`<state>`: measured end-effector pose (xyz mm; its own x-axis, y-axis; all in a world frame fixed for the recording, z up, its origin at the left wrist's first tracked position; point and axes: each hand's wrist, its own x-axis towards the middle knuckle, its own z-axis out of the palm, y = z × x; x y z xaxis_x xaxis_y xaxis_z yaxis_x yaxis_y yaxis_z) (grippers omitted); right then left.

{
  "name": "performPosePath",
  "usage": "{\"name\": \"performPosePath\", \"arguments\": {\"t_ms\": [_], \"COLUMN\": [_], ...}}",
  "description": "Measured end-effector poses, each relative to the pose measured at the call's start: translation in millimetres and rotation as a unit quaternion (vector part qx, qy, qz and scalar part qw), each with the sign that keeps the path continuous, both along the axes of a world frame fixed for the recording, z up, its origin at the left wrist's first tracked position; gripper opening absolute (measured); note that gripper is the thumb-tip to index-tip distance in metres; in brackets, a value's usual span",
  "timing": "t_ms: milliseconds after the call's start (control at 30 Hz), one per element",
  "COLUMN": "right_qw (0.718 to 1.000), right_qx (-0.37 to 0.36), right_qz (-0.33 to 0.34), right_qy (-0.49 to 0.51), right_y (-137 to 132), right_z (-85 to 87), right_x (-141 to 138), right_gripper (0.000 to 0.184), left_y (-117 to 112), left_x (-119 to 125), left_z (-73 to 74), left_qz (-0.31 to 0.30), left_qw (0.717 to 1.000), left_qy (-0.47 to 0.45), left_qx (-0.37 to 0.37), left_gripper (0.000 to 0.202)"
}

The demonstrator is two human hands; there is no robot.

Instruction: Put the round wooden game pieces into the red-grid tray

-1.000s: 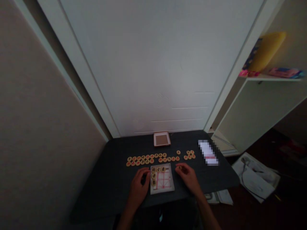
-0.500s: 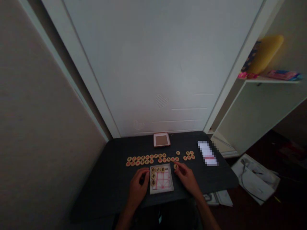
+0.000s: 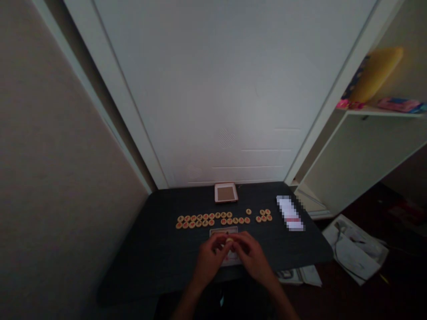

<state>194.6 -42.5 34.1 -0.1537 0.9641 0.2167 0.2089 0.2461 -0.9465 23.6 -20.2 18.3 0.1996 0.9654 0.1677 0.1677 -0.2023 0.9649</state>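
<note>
My left hand [image 3: 209, 258] and my right hand [image 3: 252, 257] meet above a shallow open box [image 3: 232, 263]. Between their fingertips is a round, pale wooden xiangqi piece [image 3: 229, 240], with the fingers of both hands closed about it. The hands cover most of the box, so the pieces lying inside are largely hidden; part of its rim and red lines on its floor show. Just beyond the box, round xiangqi pieces [image 3: 206, 217] with red or black characters lie in two long rows on the dark table [image 3: 147, 249].
A box lid [image 3: 226, 193] lies at the table's back edge against the white panel. A small group of pieces [image 3: 263, 218] lies to the right, beside a pixelated pale object [image 3: 289, 213]. On the floor at right stands a white box with a cable [image 3: 355, 249].
My right hand has moved left with a piece from beside the box. My left hand has come in from the left, and both now meet on the piece over the box.
</note>
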Motion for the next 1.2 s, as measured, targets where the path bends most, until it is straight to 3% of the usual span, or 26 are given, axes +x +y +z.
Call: {"name": "performPosePath", "arguments": {"t_ms": [100,300,433,633,767,1000,1200], "right_qw": [1.000,0.997,0.996,0.997,0.999,1.000,0.997], "right_qx": [-0.009,0.015,0.007,0.010,0.018,-0.019,-0.066], "right_qz": [-0.015,-0.068,-0.079,-0.051,-0.033,-0.019,-0.039], "right_qy": [0.010,-0.035,-0.046,-0.051,-0.034,0.017,0.015], "right_y": [2,1,-4,-6,-6,-3,0], "right_z": [-5.3,-13.8,-13.6,-8.9,-9.5,-12.4,-12.5], "right_x": [-6,-4,0,-13,-26,-33,-35], "right_gripper": [0.026,0.026,0.025,0.019,0.017,0.022,0.024], "left_y": [0,3,-1,-14,-16,-16,-21], "left_x": [-7,-38,-55,-47,-37,-36,-47], "left_z": [2.1,10.7,8.9,11.8,10.4,8.0,10.1], "left_qz": [-0.011,0.048,0.047,0.013,0.030,0.049,-0.003], "left_qw": [0.999,0.994,0.990,0.987,0.979,0.983,0.995], "left_qy": [-0.017,0.001,-0.012,-0.044,-0.086,-0.072,0.036], "left_qx": [-0.029,-0.097,-0.133,-0.153,-0.181,-0.158,-0.088], "left_gripper": [0.027,0.033,0.034,0.034,0.036,0.032,0.027]}}
